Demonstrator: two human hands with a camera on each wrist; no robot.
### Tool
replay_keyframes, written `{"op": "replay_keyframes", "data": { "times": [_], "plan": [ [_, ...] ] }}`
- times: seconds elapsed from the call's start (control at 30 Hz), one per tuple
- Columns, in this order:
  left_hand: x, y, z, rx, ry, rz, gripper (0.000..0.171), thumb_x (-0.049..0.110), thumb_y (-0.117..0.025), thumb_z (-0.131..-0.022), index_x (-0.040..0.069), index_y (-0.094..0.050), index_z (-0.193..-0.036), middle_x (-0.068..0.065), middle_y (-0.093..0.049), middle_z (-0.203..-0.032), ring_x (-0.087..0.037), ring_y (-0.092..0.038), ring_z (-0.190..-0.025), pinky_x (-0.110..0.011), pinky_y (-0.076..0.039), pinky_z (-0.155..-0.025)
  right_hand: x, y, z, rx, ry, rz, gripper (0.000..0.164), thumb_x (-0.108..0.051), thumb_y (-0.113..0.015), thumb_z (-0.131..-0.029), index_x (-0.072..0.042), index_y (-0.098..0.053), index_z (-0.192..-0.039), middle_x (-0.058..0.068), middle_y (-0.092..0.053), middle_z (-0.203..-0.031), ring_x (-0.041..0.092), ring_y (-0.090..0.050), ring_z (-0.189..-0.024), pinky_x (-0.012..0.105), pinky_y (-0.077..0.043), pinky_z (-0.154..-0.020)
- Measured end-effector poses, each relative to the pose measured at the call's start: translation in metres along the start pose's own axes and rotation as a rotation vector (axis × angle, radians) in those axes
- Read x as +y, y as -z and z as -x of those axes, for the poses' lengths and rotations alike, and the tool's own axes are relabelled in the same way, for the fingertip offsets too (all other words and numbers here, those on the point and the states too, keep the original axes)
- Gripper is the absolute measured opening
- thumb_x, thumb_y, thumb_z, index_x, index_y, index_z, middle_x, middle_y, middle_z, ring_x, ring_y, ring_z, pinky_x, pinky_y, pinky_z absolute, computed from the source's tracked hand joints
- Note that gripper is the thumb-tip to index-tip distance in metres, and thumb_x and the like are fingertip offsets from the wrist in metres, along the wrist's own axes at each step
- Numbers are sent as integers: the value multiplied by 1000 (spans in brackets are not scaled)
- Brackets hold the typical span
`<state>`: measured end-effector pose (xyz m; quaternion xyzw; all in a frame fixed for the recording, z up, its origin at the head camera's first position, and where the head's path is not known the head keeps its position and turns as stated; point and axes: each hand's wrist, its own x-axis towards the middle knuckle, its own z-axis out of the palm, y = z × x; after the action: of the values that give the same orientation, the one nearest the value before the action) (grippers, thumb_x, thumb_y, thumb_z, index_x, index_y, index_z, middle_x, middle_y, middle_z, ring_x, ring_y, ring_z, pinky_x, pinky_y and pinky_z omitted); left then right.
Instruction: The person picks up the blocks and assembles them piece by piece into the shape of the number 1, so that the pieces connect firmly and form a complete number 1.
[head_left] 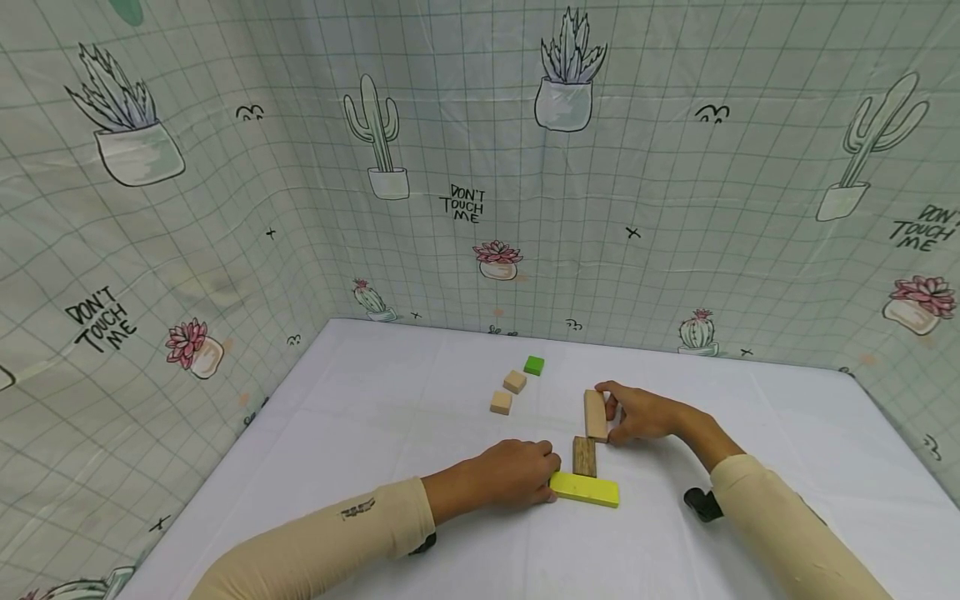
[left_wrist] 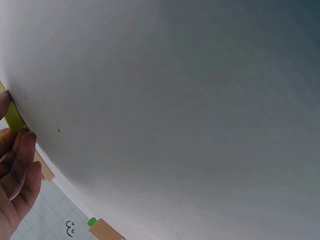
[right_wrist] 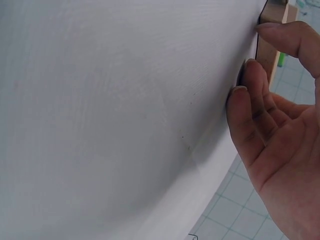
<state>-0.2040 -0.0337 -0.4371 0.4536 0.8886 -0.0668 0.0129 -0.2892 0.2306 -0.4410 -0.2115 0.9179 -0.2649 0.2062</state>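
At the left end of a yellow block (head_left: 587, 490), my left hand (head_left: 510, 473) pinches it between thumb and fingers; the same yellow block (left_wrist: 14, 119) shows between the fingertips in the left wrist view. A darker brown wooden block (head_left: 584, 457) lies end-on behind the yellow one, forming a T shape with it. Farther back, a pale wooden block (head_left: 595, 416) continues the line, its near end at the brown block. My right hand (head_left: 639, 412) holds this pale block from its right side, forefinger at the far end and thumb at the near end.
Two small pale wooden blocks, a nearer one (head_left: 501, 403) and a farther one (head_left: 514, 382), lie left of the row. A green block (head_left: 534, 365) sits behind them. The white table (head_left: 390, 400) ends at a patterned cloth (head_left: 420, 250) at the back and left.
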Motion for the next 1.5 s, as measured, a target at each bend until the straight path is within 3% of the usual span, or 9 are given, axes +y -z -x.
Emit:
{"op": "replay_keyframes", "data": {
  "times": [1.5],
  "plan": [
    [0,1,1,-3,-2,10,32,44,-66,-96,18,-67,-114,8,-61,-93,1,-48,-72,-16,-46,-66,-4,-3,-8,8,-1,8,81,-12,-77,-81,1,-35,-148,6,-58,-108,18,-53,-90,33,-47,-80]
  ]
}}
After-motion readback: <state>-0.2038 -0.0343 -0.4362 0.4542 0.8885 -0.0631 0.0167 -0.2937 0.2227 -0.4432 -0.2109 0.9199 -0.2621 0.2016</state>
